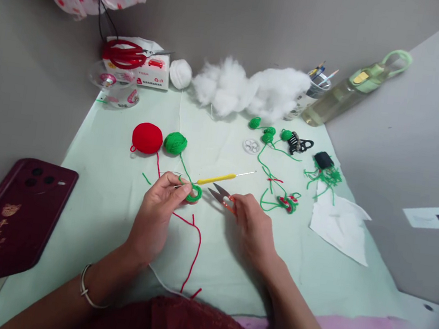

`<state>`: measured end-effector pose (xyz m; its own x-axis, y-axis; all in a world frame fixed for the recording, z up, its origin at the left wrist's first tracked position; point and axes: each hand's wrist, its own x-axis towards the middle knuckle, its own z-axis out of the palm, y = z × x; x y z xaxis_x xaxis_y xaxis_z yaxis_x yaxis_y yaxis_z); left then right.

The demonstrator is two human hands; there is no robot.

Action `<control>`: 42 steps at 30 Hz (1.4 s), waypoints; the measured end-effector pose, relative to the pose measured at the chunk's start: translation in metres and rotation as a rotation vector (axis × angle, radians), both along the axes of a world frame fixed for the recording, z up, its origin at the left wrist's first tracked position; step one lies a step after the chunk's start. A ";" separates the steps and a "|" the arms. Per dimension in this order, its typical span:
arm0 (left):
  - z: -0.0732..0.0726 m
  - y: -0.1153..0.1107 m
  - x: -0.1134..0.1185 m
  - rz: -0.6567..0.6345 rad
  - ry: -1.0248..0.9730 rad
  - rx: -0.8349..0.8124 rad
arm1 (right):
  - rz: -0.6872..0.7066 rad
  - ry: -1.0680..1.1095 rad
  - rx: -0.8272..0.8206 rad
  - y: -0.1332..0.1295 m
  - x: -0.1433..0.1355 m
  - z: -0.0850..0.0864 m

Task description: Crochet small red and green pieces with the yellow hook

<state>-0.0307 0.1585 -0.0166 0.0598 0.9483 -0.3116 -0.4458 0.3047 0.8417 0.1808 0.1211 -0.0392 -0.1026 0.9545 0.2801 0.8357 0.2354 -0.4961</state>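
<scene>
Pinched in the fingers of my left hand (161, 212) is a small green crochet ring (195, 194). A yellow-handled crochet hook (217, 178) lies just above the ring, pointing right; whether my fingers touch it I cannot tell. My right hand (253, 223) is closed on the orange handles of small scissors (224, 196). Their blades are parted and point left toward the green ring, a little apart from it. From the green yarn ball (175, 143) a strand runs down to my left hand. A red yarn ball (147, 138) sits beside it, and red yarn trails below my hand.
White stuffing (248, 90) lines the back, near a white yarn ball (181, 74) and red-handled scissors (124, 54) on a box. Green crocheted pieces (269, 134) and a black hair clip (300, 143) lie right. A phone (12, 222) rests left; a bottle (348, 89) leans back right.
</scene>
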 end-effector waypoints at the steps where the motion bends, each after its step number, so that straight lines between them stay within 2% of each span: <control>1: 0.000 0.000 0.000 0.015 0.005 0.013 | -0.011 0.133 -0.037 -0.002 -0.001 0.005; 3: -0.001 -0.001 0.001 0.041 0.029 0.061 | -0.005 0.323 -0.099 -0.006 -0.006 0.018; 4: -0.001 -0.002 0.001 0.050 0.048 0.091 | 0.024 0.348 -0.104 -0.008 -0.009 0.023; 7: -0.002 -0.003 0.003 0.059 0.115 0.178 | 0.089 0.248 -0.004 -0.011 -0.020 0.033; 10: -0.003 -0.005 0.004 0.075 0.162 0.221 | 0.082 0.073 0.079 -0.012 -0.030 0.032; 13: -0.002 -0.005 0.004 0.070 0.140 0.171 | 0.024 -0.052 0.150 -0.012 -0.034 0.028; 18: 0.003 -0.006 0.005 0.055 0.054 0.064 | -0.008 -0.110 0.209 -0.013 -0.035 0.026; 23: 0.003 -0.007 0.004 0.072 0.102 0.095 | -0.015 -0.157 0.279 -0.013 -0.035 0.027; 33: 0.003 -0.007 0.006 0.069 0.120 0.136 | -0.011 -0.129 0.262 -0.013 -0.032 0.029; 37: 0.003 -0.007 0.006 0.071 0.110 0.127 | 0.008 -0.050 0.241 -0.015 -0.031 0.031; 42: 0.003 -0.005 0.006 0.065 0.077 0.065 | 0.112 0.081 0.213 -0.017 -0.024 0.036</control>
<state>-0.0249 0.1533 -0.0132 -0.0238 0.9677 -0.2510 -0.3961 0.2214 0.8911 0.1568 0.1043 -0.0031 -0.1730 0.8569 0.4856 0.7583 0.4306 -0.4895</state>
